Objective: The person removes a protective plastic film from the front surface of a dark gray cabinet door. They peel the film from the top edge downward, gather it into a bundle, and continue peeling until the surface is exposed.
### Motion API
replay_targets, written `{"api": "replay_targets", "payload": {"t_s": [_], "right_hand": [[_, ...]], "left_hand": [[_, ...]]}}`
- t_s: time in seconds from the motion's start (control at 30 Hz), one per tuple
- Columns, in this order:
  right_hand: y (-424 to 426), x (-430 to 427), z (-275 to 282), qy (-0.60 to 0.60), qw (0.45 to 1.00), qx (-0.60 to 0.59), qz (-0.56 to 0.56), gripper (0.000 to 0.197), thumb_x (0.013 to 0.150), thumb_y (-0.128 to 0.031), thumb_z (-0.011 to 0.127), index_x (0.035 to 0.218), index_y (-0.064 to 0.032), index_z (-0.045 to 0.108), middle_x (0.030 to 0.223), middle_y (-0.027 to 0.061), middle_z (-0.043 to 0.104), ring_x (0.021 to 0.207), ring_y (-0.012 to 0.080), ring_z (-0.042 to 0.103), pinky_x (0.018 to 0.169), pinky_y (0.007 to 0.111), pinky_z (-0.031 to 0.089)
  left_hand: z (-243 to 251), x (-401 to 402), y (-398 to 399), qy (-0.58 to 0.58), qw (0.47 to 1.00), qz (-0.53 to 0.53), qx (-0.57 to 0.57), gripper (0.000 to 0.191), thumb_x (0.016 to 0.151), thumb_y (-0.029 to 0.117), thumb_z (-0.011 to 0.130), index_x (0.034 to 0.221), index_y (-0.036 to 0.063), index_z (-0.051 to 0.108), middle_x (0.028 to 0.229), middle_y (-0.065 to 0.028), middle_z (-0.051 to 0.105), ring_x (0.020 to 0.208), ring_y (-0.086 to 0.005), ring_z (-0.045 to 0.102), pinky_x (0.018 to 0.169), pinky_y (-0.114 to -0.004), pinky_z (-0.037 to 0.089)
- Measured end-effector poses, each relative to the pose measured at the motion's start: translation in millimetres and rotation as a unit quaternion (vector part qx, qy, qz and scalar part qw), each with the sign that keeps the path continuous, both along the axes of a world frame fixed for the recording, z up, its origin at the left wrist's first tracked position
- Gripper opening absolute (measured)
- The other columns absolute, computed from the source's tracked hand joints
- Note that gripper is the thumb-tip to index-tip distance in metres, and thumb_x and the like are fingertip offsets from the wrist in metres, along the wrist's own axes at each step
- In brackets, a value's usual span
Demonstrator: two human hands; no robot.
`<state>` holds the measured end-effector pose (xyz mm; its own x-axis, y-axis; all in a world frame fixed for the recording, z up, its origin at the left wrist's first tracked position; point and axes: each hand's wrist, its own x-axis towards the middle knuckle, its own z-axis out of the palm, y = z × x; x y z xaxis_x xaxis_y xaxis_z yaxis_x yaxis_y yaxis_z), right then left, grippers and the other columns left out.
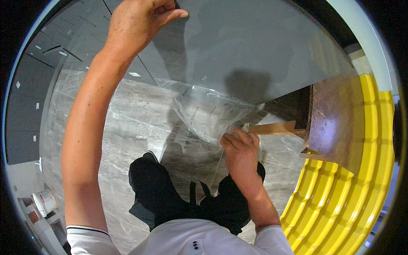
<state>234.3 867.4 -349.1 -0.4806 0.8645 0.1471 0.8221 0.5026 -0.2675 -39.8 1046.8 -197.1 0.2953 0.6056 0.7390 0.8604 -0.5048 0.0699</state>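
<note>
Clear plastic film [204, 111] hangs loose and gathered at the lower edge of a large grey panel [223, 47] in front of me. My right hand [240, 145] is closed on a bunch of this film, over the tiled floor. My left hand [143, 20] is raised at the top left against the panel, its thumb pointing right and its fingers curled. Whether it pinches film or the panel's edge cannot be told, as the fingertips are partly hidden.
At the right, a brown board [334, 121] with wooden battens [274, 128] stands by yellow corrugated roof sheets [318, 197]. Dark panels with small white stickers [24, 111] line the left. A white bucket [44, 202] is at the lower left. Grey marbled tiles [137, 118] cover the floor.
</note>
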Motion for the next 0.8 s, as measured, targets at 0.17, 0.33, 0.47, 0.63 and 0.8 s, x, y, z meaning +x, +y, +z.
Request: {"api": "replay_targets", "payload": {"t_s": [0.17, 0.33, 0.47, 0.63, 0.8], "right_hand": [[47.0, -19.8, 8.6, -0.008, 0.997, 0.048, 0.053, 0.025, 0.072, -0.014, 0.061, 0.095, -0.0111, 0.071, 0.125, 0.0133, 0.053, 0.122, 0.0321, 0.042, 0.100, 0.050, 0.031], [81.6, -69.2, -21.3, 0.061, 0.983, 0.018, 0.170, 0.023, 0.077, -0.021, 0.062, 0.096, -0.0102, 0.071, 0.126, 0.0160, 0.052, 0.124, 0.0351, 0.040, 0.105, 0.049, 0.030], [117.6, -91.6, -96.9, 0.118, 0.976, -0.030, 0.179, 0.026, 0.085, -0.029, 0.062, 0.100, -0.0080, 0.067, 0.122, 0.0140, 0.055, 0.119, 0.0311, 0.047, 0.100, 0.049, 0.034], [130.6, -101.9, -136.1, -0.032, 0.950, -0.295, 0.094, 0.037, 0.093, -0.037, 0.051, 0.115, -0.0069, 0.055, 0.114, 0.0173, 0.058, 0.107, 0.0253, 0.057, 0.096, 0.045, 0.039], [104.7, -96.7, -146.9, -0.061, 0.975, -0.136, 0.163, 0.026, 0.084, -0.021, 0.060, 0.106, -0.0082, 0.056, 0.111, 0.0127, 0.058, 0.102, 0.0290, 0.058, 0.085, 0.046, 0.045]], "left_hand": [[-1.1, -1.3, 2.1, -0.013, 1.000, 0.003, -0.019, 0.030, 0.068, 0.024, 0.081, 0.066, 0.0042, 0.059, 0.064, -0.0114, 0.056, 0.063, -0.0308, 0.055, 0.055, -0.040, 0.043], [-1.1, -3.0, 3.5, 0.016, 1.000, -0.005, -0.007, 0.030, 0.068, 0.024, 0.080, 0.066, 0.0042, 0.058, 0.064, -0.0110, 0.055, 0.062, -0.0307, 0.054, 0.055, -0.040, 0.043], [-8.8, -1.8, 8.6, 0.022, 1.000, -0.004, 0.019, 0.027, 0.070, 0.023, 0.079, 0.071, 0.0035, 0.061, 0.067, -0.0088, 0.059, 0.062, -0.0247, 0.057, 0.056, -0.035, 0.045], [-10.5, 0.1, 7.2, 0.010, 1.000, 0.003, 0.010, 0.026, 0.071, 0.025, 0.079, 0.075, 0.0033, 0.064, 0.071, -0.0078, 0.062, 0.064, -0.0224, 0.061, 0.059, -0.031, 0.048], [-9.6, -4.1, 11.0, -0.019, 0.999, -0.029, 0.024, 0.029, 0.065, 0.019, 0.082, 0.067, 0.0039, 0.057, 0.064, -0.0108, 0.054, 0.059, -0.0299, 0.052, 0.053, -0.039, 0.041]]}}
